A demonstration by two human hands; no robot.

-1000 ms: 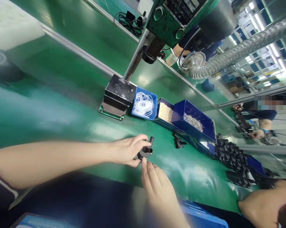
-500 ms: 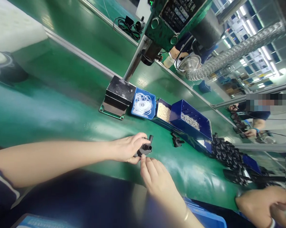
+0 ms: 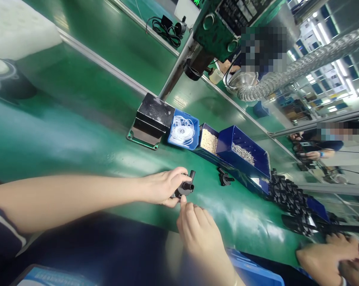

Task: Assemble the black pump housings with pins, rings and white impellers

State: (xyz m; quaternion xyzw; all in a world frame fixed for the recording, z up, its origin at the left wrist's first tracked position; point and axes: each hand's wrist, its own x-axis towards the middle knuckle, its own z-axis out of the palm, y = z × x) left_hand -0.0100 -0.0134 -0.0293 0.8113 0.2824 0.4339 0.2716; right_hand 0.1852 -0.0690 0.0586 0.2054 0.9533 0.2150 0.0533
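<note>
My left hand is wrapped round a black pump housing with two tube stubs, held over the green bench. One stub points up past my thumb and the other faces right. My right hand has its fingers curled in, thumb and fingertip pinched at the housing's lower edge. Whatever sits in that pinch is too small to make out. A similar black pump housing lies on the bench to the right, apart from both hands.
Behind my hands stand a black metal block, a blue bin of white tubing rings, a bin of beige pieces and a blue bin of metal screws. Piled black parts lie right, near a co-worker's hands. A green press overhangs.
The view has shifted slightly, so the bench things appear a little further right. My left hand still holds the pump housing; my right fingers have curled slightly more at its lower edge.
</note>
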